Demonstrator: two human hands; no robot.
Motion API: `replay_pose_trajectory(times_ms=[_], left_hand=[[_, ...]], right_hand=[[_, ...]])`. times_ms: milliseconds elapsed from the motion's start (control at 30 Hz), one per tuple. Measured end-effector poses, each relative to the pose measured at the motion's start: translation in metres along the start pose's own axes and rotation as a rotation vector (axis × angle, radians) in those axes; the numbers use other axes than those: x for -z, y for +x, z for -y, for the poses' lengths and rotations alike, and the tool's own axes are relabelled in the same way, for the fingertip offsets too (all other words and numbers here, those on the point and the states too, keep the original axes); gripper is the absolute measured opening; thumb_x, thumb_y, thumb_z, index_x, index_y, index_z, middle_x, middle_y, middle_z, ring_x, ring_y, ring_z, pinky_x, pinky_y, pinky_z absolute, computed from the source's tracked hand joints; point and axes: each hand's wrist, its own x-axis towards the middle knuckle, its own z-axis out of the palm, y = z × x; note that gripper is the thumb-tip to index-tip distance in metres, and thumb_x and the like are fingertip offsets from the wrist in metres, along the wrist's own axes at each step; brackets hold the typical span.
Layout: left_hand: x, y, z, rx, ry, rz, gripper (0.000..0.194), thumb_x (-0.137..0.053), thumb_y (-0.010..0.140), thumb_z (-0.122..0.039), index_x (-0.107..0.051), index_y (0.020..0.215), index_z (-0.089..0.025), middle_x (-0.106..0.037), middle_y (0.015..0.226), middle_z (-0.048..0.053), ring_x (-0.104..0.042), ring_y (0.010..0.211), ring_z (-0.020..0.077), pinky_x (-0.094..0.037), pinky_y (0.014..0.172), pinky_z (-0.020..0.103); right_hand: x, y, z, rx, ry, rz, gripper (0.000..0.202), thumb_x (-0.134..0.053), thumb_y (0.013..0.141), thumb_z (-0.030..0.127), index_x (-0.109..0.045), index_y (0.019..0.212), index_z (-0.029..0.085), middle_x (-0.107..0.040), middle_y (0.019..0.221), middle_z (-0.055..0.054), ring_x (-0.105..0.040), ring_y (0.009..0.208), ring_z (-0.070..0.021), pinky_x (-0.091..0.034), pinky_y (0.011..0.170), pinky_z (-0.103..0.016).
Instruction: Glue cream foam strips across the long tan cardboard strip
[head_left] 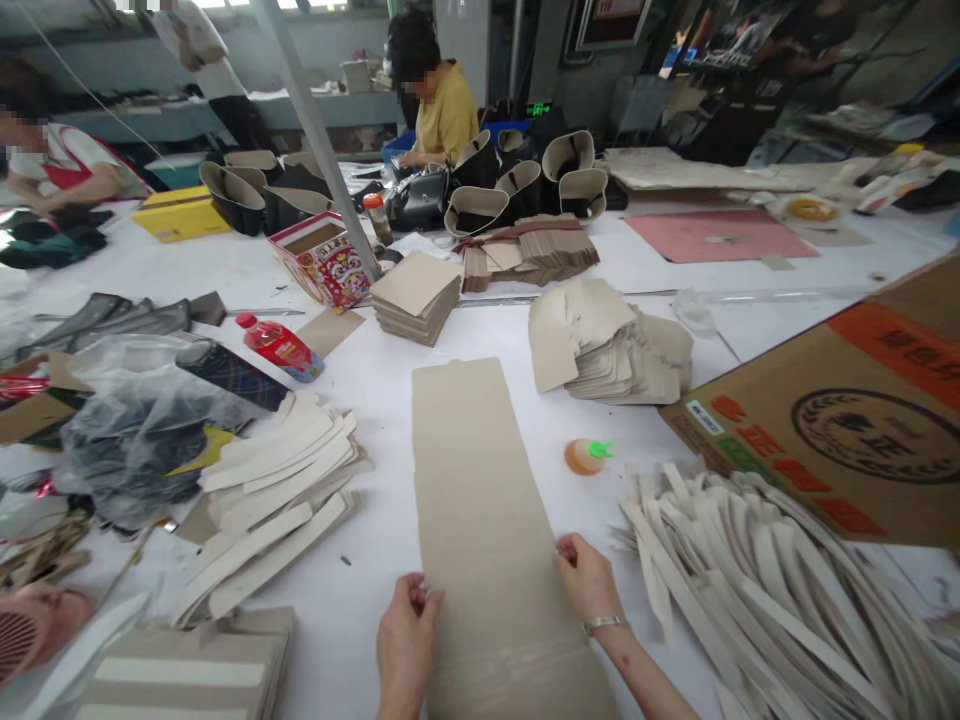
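Note:
A long beige panel [484, 480] lies flat on the white table, running from the near edge toward the middle. At its left edge, my left hand [409, 630] is closed, thumb and fingers pinched on the panel's side. My right hand [589, 580], with a metal band on the wrist, pinches the opposite edge a little farther up. To the right of the panel stands a small bottle with a green cap [589, 456]. Curved pale strips [285, 480] are piled on the left, and a large heap of long pale strips [780, 590] lies on the right.
Beyond the panel are stacked beige pieces [416, 295] and another uneven stack [615, 345]. A cardboard box [847, 400] stands at the right. A red bottle [281, 347] lies at the left, near a grey pole [315, 130]. Other people work farther back.

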Motion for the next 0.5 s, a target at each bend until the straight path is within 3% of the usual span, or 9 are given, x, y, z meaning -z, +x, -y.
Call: replay_pose_trajectory(times_ms=[500], left_hand=[[-0.0029,0.0085,0.0051,-0.009,-0.037,-0.04,0.044,-0.05,0.069,-0.054,-0.052,0.097,-0.02,-0.063,0.075,0.002,-0.061,0.076,0.0227,-0.043,0.072,0.034]], right_hand=[[-0.0035,0.0027,-0.0033,-0.024,0.009,-0.044,0.006,-0.05,0.071,0.019,-0.055,0.074,0.018,-0.062,0.067,-0.001,-0.057,0.067,-0.0148,-0.037,0.065,-0.023]])
